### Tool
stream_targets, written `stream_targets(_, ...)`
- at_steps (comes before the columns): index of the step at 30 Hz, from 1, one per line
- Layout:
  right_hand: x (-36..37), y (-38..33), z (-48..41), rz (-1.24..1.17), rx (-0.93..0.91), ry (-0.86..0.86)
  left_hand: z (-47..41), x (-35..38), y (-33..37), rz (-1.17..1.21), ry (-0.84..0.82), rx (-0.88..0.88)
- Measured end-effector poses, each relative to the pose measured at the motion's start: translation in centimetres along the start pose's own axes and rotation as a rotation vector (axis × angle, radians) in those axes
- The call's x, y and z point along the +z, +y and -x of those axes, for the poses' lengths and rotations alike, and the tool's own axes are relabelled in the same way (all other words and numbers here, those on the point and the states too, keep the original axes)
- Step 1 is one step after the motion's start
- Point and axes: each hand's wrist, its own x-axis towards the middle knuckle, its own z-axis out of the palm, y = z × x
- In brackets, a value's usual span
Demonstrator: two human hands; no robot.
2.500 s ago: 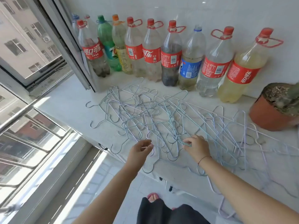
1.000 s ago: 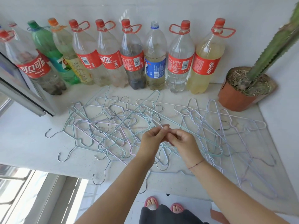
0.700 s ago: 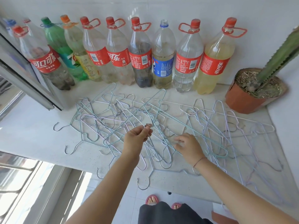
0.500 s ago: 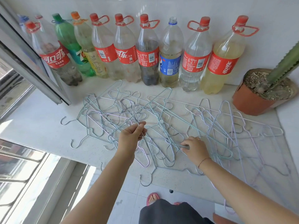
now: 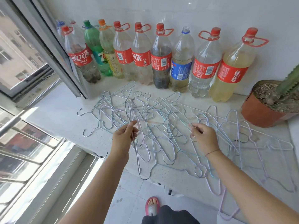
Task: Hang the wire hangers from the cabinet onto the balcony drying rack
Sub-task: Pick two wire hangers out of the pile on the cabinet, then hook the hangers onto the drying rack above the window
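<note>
Glossy white wall tiles (image 5: 210,12) back a speckled stone counter (image 5: 61,117) where thin pastel wire hangers (image 5: 163,113) lie tangled. My left hand (image 5: 123,137) and right hand (image 5: 204,136) each pinch one wire.

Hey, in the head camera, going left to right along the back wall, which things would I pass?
Open aluminium window frame → green plastic bottle → orange-capped bottle with yellow label → red-labelled bottle of dark cola → blue-labelled clear bottle → red-labelled bottle of pale yellow liquid → terracotta pot holding a green cactus.
</note>
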Motion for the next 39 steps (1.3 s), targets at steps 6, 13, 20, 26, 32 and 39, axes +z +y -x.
stream_targets(6,0.2,-4.9,0.6,-0.158,-0.107,-0.070,3.3,-1.6,0.8,0.034,0.081,0.061)
stream_targets(13,4.4,-9.7,4.7,-0.312,-0.152,-0.276,7.8,-7.3,1.4,0.096,0.273,0.089)
stream_targets(20,9.8,-14.3,13.0,-0.419,-0.133,-0.536,14.2,-16.5,-0.1,0.200,0.478,0.089)
stream_targets(26,15.3,-16.7,24.3,-0.438,-0.126,-0.784,24.8,-25.0,-2.0,0.237,0.682,0.119)
stream_targets(32,18.6,-18.7,39.7,-0.496,-0.128,-1.048,39.3,-33.9,-5.8,0.217,0.870,0.147)
stream_targets(39,19.8,-21.2,59.1,-0.483,-0.075,-1.387,58.2,-42.8,-9.9,0.231,1.157,0.174)
